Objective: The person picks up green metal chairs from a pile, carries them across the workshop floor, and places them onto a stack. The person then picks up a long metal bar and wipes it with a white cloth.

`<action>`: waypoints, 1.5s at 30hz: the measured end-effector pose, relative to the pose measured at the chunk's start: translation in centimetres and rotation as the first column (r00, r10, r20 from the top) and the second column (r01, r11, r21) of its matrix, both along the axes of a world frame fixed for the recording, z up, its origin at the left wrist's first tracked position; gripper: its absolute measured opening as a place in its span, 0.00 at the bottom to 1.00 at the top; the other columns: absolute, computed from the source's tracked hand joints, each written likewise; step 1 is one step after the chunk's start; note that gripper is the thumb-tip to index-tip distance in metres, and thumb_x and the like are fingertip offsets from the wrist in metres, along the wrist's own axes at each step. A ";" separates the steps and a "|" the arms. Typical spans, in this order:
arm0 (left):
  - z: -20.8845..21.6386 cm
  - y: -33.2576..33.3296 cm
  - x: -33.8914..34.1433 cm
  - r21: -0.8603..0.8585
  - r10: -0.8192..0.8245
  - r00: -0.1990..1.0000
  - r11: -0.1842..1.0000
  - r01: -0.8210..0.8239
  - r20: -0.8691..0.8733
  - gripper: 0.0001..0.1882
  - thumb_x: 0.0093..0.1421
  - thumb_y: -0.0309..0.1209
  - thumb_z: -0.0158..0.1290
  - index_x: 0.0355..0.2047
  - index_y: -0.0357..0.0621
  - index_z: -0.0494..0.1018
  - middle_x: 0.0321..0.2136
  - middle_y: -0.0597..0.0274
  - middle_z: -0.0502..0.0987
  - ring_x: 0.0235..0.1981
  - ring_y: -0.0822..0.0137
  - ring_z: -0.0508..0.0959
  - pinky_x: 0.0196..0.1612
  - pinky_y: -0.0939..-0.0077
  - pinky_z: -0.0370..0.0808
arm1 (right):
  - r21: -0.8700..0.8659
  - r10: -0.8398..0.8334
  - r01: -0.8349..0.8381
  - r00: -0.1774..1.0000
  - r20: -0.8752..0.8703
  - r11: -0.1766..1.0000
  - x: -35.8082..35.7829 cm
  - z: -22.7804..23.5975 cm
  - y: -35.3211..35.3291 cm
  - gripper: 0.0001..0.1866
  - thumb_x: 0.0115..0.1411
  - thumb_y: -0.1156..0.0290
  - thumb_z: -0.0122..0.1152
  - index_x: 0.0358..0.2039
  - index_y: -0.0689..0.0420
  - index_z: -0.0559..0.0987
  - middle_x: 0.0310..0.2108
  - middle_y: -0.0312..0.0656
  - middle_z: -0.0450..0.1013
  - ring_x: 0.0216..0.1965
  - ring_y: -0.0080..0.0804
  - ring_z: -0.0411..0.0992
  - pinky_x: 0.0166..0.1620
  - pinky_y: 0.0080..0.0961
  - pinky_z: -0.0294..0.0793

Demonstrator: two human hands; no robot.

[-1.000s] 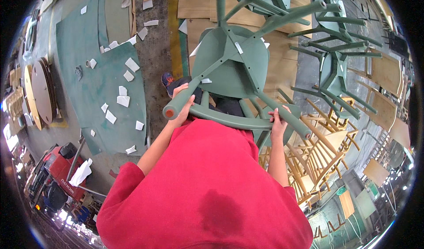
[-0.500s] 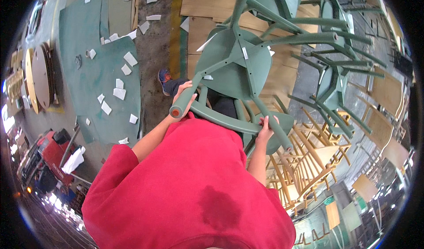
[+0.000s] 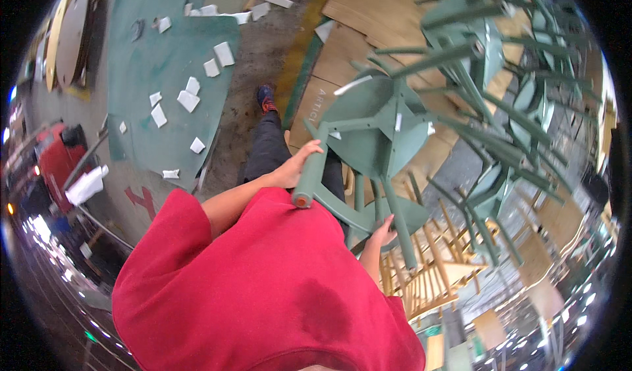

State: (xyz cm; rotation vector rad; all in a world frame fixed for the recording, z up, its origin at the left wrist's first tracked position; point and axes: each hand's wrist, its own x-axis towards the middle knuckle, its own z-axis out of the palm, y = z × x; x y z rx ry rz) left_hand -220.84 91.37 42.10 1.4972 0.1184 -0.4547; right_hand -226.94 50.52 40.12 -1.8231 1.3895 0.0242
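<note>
Against my front I hold a green chair [image 3: 359, 144] upside down, its round seat's underside facing up and its legs pointing out. My left hand [image 3: 299, 165] is wrapped round the upper part of one leg, which ends in an orange-brown tip near my shirt. My right hand [image 3: 380, 234] grips the chair's far right side, by a leg and the curved back rail; some of its fingers are hidden behind the wood. White pieces of padding [image 3: 353, 85] show at the seat's edge.
More upturned green chairs [image 3: 471, 38] stand at the upper right, over cardboard sheets [image 3: 362, 9]. Pale wooden spindle-back chairs [image 3: 438, 265] are at the lower right. To the left, a green mat [image 3: 164, 88] carries scattered white pieces [image 3: 188, 101]; a red machine [image 3: 59, 163] stands beyond.
My body and view have turned, and the mat and floor sit differently in the picture. One of my legs is stretched further forward. Both hands keep hold of the chair.
</note>
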 end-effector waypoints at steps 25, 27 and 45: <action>-4.3 35.1 -23.2 0.591 0.764 0.546 0.628 -0.506 -0.344 0.18 0.60 0.46 0.56 0.42 0.48 0.78 0.38 0.50 0.83 0.42 0.48 0.82 0.45 0.53 0.77 | 0.450 0.616 -0.480 0.756 -0.222 0.752 18.2 7.0 27.1 0.41 0.63 0.55 0.61 0.71 0.50 0.53 0.66 0.52 0.60 0.59 0.52 0.65 0.59 0.54 0.69; -4.1 31.7 -25.7 0.505 0.903 0.202 0.385 -0.773 -0.379 0.16 0.59 0.46 0.56 0.38 0.47 0.79 0.31 0.50 0.82 0.33 0.48 0.82 0.38 0.57 0.78 | 0.441 0.735 -0.600 0.626 -0.260 0.667 26.0 7.3 28.8 0.41 0.64 0.54 0.59 0.72 0.51 0.53 0.66 0.52 0.60 0.60 0.52 0.64 0.60 0.54 0.68; 5.2 -0.9 -34.6 0.620 0.171 -0.984 -0.768 -0.160 -0.043 0.12 0.66 0.35 0.50 0.39 0.39 0.77 0.27 0.61 0.79 0.26 0.69 0.79 0.30 0.71 0.76 | 0.610 0.778 -0.497 -0.502 0.378 -0.617 8.8 2.0 100.4 0.31 0.66 0.51 0.56 0.65 0.49 0.65 0.61 0.44 0.66 0.58 0.46 0.68 0.58 0.48 0.70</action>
